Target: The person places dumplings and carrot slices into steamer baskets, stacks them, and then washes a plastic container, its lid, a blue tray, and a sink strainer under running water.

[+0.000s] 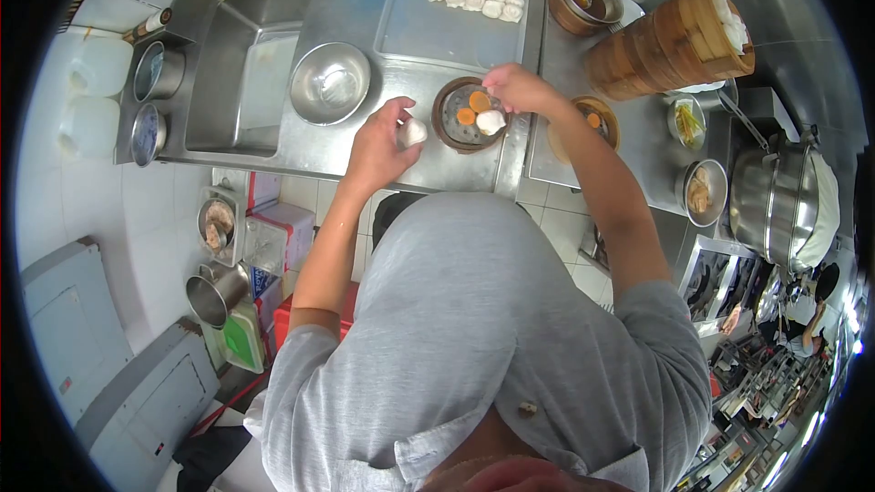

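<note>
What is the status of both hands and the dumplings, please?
Left hand holding white dumpling. Right hand at small steamer's rim. One dumpling, two orange discs inside. Nothing visibly blocking.

a pale, glossy tiled wall (150, 246) rises on the left beside a rectangular stainless steel sink (241, 82) set into a long silver metal counter (333, 146). white square floor tiles (558, 230) with dark joints show below it, near two light grey flat panels (77, 310). bright white strip lights (807, 430) glow at the far right.
</note>
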A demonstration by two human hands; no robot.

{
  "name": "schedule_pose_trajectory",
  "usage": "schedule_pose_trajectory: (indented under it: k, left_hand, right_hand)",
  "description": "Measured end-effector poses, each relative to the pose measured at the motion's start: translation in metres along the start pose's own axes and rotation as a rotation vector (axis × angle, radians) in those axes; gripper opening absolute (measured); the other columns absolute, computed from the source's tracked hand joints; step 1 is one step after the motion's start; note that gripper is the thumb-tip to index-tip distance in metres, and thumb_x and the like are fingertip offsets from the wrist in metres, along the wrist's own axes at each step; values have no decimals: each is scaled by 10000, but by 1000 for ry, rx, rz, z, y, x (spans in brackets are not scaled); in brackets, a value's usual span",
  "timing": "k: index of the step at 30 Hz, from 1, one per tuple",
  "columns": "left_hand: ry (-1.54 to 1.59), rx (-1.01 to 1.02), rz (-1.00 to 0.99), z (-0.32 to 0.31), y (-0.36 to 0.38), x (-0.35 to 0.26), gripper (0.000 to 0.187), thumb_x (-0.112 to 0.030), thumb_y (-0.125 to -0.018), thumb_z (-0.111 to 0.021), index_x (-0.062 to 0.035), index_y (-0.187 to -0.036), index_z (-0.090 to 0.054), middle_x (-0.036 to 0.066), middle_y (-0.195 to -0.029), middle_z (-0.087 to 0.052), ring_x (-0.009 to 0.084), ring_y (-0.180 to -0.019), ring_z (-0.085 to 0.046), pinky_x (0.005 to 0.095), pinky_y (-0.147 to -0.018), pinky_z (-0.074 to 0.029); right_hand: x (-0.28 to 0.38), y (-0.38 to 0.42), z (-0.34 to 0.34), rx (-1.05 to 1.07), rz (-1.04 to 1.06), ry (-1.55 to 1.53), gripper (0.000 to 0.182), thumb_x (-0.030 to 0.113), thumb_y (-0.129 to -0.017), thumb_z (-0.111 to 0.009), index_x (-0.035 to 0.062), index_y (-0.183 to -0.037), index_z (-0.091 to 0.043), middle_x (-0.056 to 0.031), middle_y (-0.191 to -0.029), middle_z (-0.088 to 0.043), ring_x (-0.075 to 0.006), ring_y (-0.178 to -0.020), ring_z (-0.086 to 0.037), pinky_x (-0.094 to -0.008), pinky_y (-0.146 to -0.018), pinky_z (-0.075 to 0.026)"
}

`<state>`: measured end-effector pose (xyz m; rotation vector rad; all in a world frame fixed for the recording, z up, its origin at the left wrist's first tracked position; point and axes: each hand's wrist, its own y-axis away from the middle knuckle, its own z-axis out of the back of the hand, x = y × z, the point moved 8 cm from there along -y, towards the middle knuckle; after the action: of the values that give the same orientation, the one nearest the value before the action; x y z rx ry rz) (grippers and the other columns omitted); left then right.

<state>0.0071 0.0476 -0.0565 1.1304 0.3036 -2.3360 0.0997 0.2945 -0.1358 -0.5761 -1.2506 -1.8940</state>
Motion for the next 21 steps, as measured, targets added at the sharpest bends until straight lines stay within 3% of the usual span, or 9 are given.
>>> schedule_pose_trajectory:
  k: [7, 11, 15, 18, 21]
  left_hand:
    - [-67, 56, -67, -15, -32, -15, 595, -96, -710, -784, -50, -1253, -544, 159, -1024, -685, 356, -981, -656, 437, -857, -523]
    - [-222, 65, -233, -41, -54, -22, 549, -115, -697, -768, -73, -1209, -573, 160, -1051, -674, 362, -958, -662, 439, -849, -536]
    - [-322, 307, -139, -86, -67, -12, 372, -150, -685, -738, -61, -1031, -632, 212, -1058, -598, 380, -946, -650, 444, -829, -526]
    - [-83, 388, -55, -84, -81, -14, 319, -157, -711, -740, -52, -995, -637, 216, -1071, -592, 381, -903, -657, 467, -783, -527]
    - [-276, 421, -107, -96, -86, -19, 329, -193, -736, -777, -77, -1010, -637, 179, -1037, -643, 353, -892, -665, 454, -750, -522]
  right_hand:
    - [-15, 36, 48, -150, 42, -141, 214, 113, -936, -600, -29, -1073, -683, -41, -771, -662, -93, -559, -577, -267, -477, -472]
    - [-22, 67, 69, -214, 7, -136, 204, 92, -936, -585, -28, -1066, -686, -36, -754, -652, -89, -551, -573, -264, -475, -468]
    - [-32, 88, 78, -243, -14, -113, 194, 70, -937, -569, -30, -1051, -689, -34, -713, -634, -90, -547, -569, -264, -472, -464]
    - [-34, 109, 80, -279, -36, -116, 192, 69, -937, -568, -34, -1045, -688, -37, -688, -623, -91, -543, -565, -266, -471, -465]
    - [-43, 122, 78, -307, -52, -168, 193, 67, -933, -572, -37, -1047, -687, -39, -694, -626, -92, -539, -563, -268, -472, -468]
